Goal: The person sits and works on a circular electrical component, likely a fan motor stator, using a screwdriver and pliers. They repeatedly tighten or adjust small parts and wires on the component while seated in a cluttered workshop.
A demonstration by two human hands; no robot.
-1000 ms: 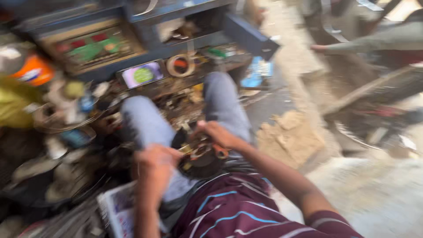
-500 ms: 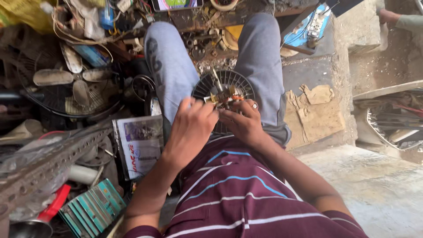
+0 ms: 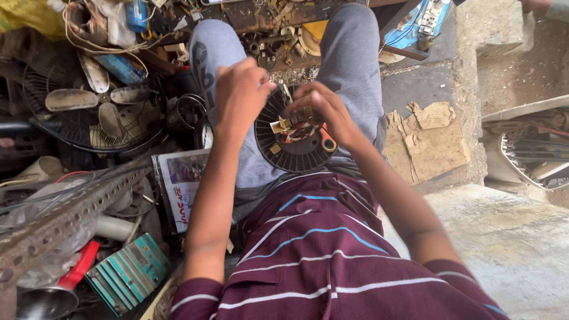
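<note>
A round black slotted motor housing (image 3: 296, 151) rests on my lap between my grey-trousered knees. Copper windings and small tan paper strips (image 3: 293, 125) sit at its centre. My right hand (image 3: 323, 109) pinches those strips and windings at the top of the housing. My left hand (image 3: 240, 92) is closed just beside the housing's left rim, fingers curled at its edge; what it holds is hidden. An orange-handled tool (image 3: 326, 141) lies across the right side of the housing.
A dismantled fan with guard and blades (image 3: 89, 112) lies left. A perforated metal bar (image 3: 65, 216), printed booklet (image 3: 181, 184), green circuit board (image 3: 127, 272), wires and scrap crowd the left. Torn cardboard (image 3: 427, 142) lies on concrete at right. Another person's arm (image 3: 545, 7) shows top right.
The view has swung from the cluttered workbench down to my lap. Both hands have closed in on the black housing and now work at its centre.
</note>
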